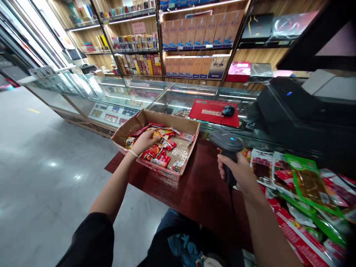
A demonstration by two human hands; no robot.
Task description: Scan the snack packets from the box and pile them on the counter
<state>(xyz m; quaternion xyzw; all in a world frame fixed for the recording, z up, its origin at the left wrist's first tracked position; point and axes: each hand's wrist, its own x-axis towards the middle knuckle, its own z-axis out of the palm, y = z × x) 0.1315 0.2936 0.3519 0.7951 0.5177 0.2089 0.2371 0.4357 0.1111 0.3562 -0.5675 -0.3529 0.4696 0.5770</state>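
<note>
My left hand (145, 142) reaches into a shallow cardboard box (191, 128) on a dark red table (194, 189). Its fingers are curled round a small yellow snack packet (160, 139) among several red and orange packets (158, 154). My right hand (240, 172) is wrapped round the handle of a black barcode scanner (226, 142), whose head with a blue light points toward the box. A cable hangs down from the scanner.
A pile of green and red snack bags (303, 193) lies at the right. Behind stand a black cash register (294, 107), a red mouse pad (214, 112) with a mouse (228, 110) on glass counters (116, 96), and shelves of boxed goods (200, 33). Grey floor (41, 167) lies left.
</note>
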